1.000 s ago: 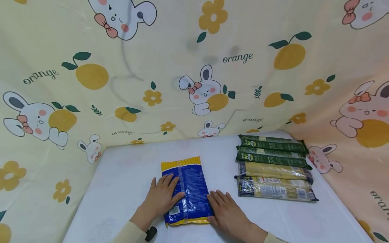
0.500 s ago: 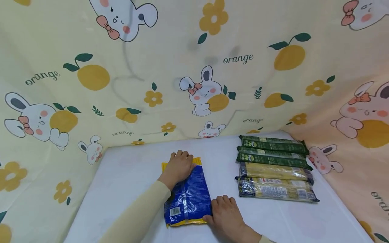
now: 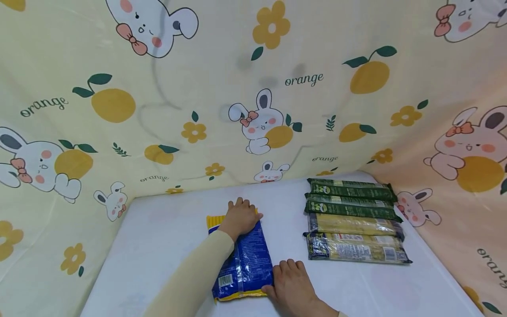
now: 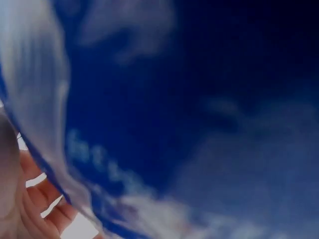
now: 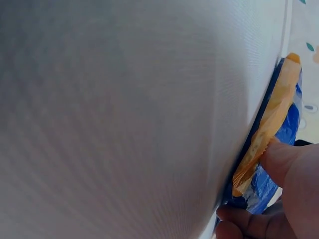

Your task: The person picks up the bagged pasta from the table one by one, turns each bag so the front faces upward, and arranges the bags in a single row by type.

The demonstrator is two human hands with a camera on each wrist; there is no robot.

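Ok so the blue-and-yellow pack is found near 6 o'clock in the head view, laid on the white table with its long way running roughly 12 to 6. Compared with a second ago, the left hand is now stretched over to the pack's 12-to-1 o'clock end instead of being laid by its 9 o'clock edge, and its fingers are bent over that end, so a grip seems to be taken there, though the fingertips can't really be made out. The right hand is kept at the 4-to-5 o'clock corner, but its fingers are curled now rather than stretched out, and in the right wrist view the pack's edge is pinched between thumb and fingers. As far as can be judged, the pack is now held from both ends rather than just pressed, so firmer control is probably gained; whether any edge is raised can't be told. Two green packets are lined up at about 2 o'clock from the pack, two yellowish packets nearer 3, all touched by neither hand
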